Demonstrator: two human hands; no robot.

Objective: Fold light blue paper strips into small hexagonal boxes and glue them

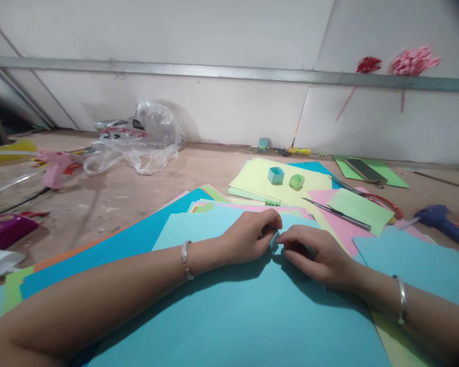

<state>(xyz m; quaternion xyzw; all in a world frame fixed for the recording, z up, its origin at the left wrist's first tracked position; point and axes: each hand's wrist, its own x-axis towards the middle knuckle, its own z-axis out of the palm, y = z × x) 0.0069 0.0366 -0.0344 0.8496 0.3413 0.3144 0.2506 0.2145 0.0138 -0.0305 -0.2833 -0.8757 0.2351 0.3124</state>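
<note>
My left hand pinches a small folded piece of blue paper between thumb and fingers, and much of the piece is hidden. Close on its right, my right hand has curled fingers, with the fingertips at the edge of the same piece. Both hands are just above a large light blue paper sheet, which lies on top of a stack of coloured sheets. Beyond them, a small blue paper box and a small green paper box stand on pale yellow paper.
Right of the hands lie a craft knife, red-handled scissors and a blue glue gun. A phone rests on green paper. At left are a plastic bag, a pink glue gun and a purple object.
</note>
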